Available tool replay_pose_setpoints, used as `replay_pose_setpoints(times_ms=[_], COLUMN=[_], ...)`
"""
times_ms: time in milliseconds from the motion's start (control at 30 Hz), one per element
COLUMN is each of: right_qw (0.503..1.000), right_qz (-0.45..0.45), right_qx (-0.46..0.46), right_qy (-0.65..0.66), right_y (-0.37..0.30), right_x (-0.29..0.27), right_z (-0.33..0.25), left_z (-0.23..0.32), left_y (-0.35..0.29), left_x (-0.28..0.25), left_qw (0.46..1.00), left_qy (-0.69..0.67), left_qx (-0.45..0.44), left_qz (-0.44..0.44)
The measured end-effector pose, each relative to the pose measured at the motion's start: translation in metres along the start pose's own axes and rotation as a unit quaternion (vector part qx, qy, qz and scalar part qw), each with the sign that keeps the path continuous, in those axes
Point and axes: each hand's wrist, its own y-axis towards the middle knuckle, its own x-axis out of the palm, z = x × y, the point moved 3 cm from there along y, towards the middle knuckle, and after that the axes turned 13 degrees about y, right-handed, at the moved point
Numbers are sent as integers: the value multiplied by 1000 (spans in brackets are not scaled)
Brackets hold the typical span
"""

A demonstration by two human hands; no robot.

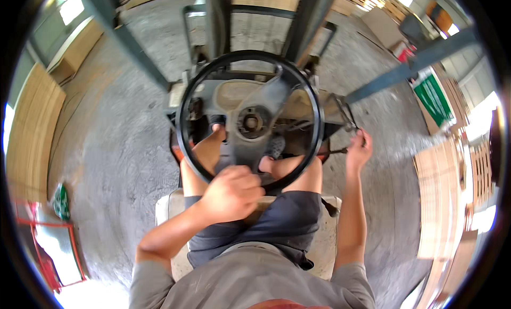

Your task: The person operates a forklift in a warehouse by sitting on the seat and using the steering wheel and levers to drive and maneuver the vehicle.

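Note:
A black steering wheel (318, 122) stands in front of me, with a dusty grey hub and spokes. My left hand (234, 194) is closed at the lower part of its rim; the fingers hide what lies directly under them. Out to the right, my right hand (360, 152) is bent with its fingertips pinched at the end of a thin dark control lever (348, 112). Just below that hand, a second short dark lever (338, 151) points sideways. My feet rest below the wheel, partly hidden by its spokes.
Upright steel mast posts (218, 26) rise ahead, and slanted blue-grey frame bars (412, 69) flank the seat (319, 240). Stacked wooden boards (32, 133) stand at the left, more stacks (439, 197) at the right. A red-framed cart (56, 250) sits at lower left on the concrete floor.

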Motion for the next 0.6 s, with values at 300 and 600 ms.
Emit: replay_pose_setpoints(times_ms=[300, 600], right_qw=[998, 996], right_qz=[3, -4], right_qx=[-2, 3], right_qy=[59, 89], right_y=[-53, -69], right_x=[-9, -49], right_z=[-43, -27], left_z=[36, 52], left_y=[-65, -63], left_x=[-41, -31], left_qw=[984, 979], left_qy=[71, 84], left_qx=[-105, -112], left_qz=[124, 150])
